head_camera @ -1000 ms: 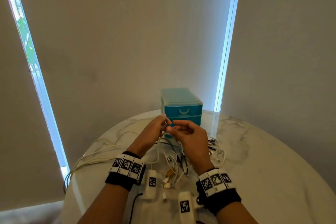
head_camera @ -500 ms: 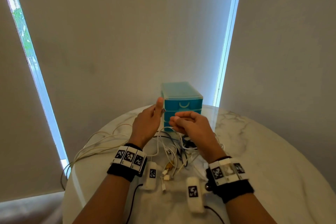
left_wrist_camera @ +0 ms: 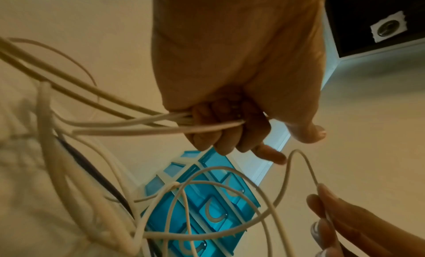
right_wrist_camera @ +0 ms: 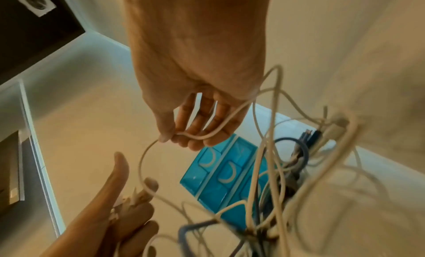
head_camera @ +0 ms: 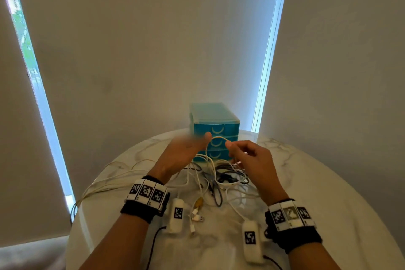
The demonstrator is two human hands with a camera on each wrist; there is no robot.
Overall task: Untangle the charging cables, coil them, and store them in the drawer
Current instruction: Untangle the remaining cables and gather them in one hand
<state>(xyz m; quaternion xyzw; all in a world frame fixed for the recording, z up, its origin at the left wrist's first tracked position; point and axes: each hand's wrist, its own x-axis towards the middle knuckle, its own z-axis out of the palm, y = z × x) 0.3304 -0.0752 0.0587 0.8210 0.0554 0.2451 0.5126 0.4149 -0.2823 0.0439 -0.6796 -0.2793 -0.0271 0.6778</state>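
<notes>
A tangle of white, blue and dark charging cables [head_camera: 219, 178] lies on the round marble table [head_camera: 317, 182], in front of a small blue drawer unit [head_camera: 215, 129] with its three drawers closed. My left hand [head_camera: 186, 152] is raised over the tangle. Its fingers [left_wrist_camera: 220, 132] are curled round several white cable strands [left_wrist_camera: 138, 126]. My right hand [head_camera: 245, 155] pinches one white cable [right_wrist_camera: 197, 136] between thumb and fingers. That cable arches as a short loop [head_camera: 219, 138] between the two hands. The drawer unit [left_wrist_camera: 207, 206] shows behind the strands, and again below my right hand [right_wrist_camera: 225, 173].
Long white cables [head_camera: 98, 186] trail off the table's left edge. Loose plugs [head_camera: 197, 215] lie near the front, between two white tagged pods [head_camera: 177, 215] [head_camera: 252, 239] by my wrists. Blinds and bright window strips stand behind the table.
Both hands have moved apart from a close pinch, and a short loop of white cable now spans the gap. The view has tilted, so the drawer unit's three fronts show.
</notes>
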